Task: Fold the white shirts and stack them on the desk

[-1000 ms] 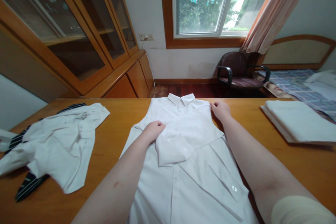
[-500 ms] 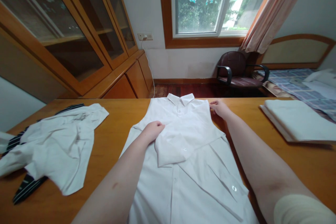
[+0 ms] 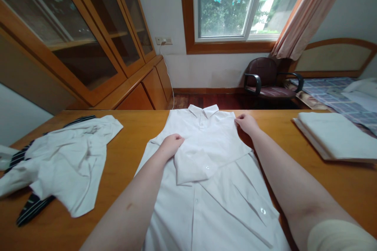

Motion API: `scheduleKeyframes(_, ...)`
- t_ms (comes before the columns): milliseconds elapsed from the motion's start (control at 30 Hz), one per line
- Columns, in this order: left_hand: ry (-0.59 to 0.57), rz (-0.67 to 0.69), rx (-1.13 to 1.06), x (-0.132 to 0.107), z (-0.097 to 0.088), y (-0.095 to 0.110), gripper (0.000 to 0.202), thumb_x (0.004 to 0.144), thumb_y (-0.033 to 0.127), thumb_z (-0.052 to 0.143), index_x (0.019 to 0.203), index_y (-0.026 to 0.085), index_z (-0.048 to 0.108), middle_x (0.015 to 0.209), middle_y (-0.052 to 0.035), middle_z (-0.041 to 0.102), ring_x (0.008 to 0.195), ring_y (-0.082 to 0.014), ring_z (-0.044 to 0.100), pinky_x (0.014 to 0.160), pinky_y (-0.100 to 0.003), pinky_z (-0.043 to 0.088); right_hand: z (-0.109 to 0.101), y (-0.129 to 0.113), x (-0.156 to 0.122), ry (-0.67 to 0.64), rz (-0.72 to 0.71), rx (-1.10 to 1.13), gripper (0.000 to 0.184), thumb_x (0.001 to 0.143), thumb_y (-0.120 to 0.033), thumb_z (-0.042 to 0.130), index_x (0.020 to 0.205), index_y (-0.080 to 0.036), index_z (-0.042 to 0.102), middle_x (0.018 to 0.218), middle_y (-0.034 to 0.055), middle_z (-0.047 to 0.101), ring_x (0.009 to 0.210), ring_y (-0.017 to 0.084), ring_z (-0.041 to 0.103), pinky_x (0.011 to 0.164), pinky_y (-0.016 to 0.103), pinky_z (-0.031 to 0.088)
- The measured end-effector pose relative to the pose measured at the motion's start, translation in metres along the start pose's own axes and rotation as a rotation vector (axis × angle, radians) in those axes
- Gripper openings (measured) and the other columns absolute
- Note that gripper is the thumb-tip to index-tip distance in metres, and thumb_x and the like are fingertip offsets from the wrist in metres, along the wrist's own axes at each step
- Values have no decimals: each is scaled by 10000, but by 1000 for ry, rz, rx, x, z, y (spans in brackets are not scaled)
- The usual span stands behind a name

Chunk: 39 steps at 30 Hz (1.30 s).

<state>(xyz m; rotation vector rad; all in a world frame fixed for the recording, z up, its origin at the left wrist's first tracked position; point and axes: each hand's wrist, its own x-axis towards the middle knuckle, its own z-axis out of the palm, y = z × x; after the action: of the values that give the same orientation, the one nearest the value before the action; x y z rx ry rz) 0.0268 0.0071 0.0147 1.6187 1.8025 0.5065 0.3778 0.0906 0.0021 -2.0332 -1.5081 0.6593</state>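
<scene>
A white button-up shirt (image 3: 212,137) lies front side up on the wooden table, its collar at the far edge. Both sleeves are folded in across its front, and a cuff with a button shows near the middle. My left hand (image 3: 172,145) is closed on the folded sleeve at the left of the chest, fingertips pinched together. At the far right shoulder edge, my right hand (image 3: 246,123) pinches the shirt's fabric between thumb and fingers. The lower hem runs out of view at the bottom.
On the left of the table (image 3: 132,141) lies a crumpled white garment (image 3: 73,160) over a black striped cloth (image 3: 33,210). A folded white stack (image 3: 338,135) rests at the right. Beyond stand a glass-door cabinet (image 3: 118,47), an armchair (image 3: 263,76) and a bed (image 3: 326,90).
My right hand has shifted very slightly at the shoulder edge. My left hand stays in nearly the same place, and the shirt lies as before.
</scene>
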Motion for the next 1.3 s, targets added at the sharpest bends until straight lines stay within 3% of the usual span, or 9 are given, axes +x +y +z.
scheduleKeyframes(100,23,5,2,-2,0,3,188,744,337,514,662,185,586,702,-12,649,710,-164,579,615,-230,402,3,2,0,69,-281,-106,357,799,-349,564,1128,-228,630,1211,88,593,1037,220,564,903,330,422)
scheduleKeyframes(200,65,11,16,-5,-1,7,170,752,331,515,705,190,599,727,-11,657,716,-164,586,637,-235,403,7,6,2,4,-377,-306,387,845,-415,518,1184,-262,624,1369,75,487,1240,276,431,1046,423,299)
scheduleKeyframes(333,198,28,109,-7,-4,12,154,780,328,505,780,210,603,711,-2,645,691,-156,573,608,-237,376,12,10,5,-30,-317,-446,447,881,-446,453,1294,-297,535,1425,54,433,1311,335,331,1063,572,203)
scheduleKeyframes(467,199,37,160,-5,-4,10,145,794,313,505,803,212,608,729,-10,649,703,-155,573,617,-238,369,13,9,5,-59,-315,-489,478,898,-445,408,1349,-298,465,1459,57,381,1327,360,294,1038,633,193)
scheduleKeyframes(933,220,70,181,-4,-2,9,147,807,308,507,800,209,615,729,-7,648,712,-152,579,614,-236,369,15,4,4,-93,-238,-626,609,917,-499,243,1449,-206,286,1515,109,255,1367,313,230,1073,550,193)
scheduleKeyframes(1100,142,94,171,-5,0,5,239,775,422,539,871,223,628,739,6,637,672,-150,568,578,-242,359,14,4,3,-85,-245,-616,619,915,-492,232,1450,-186,287,1516,103,257,1371,307,225,1078,543,197)
scheduleKeyframes(1300,48,119,167,0,0,-4,227,725,272,542,922,229,647,731,14,630,671,-153,568,585,-246,370,12,7,5,-85,-241,-577,573,937,-456,169,1432,-218,334,1509,73,281,1369,280,244,1086,519,204)
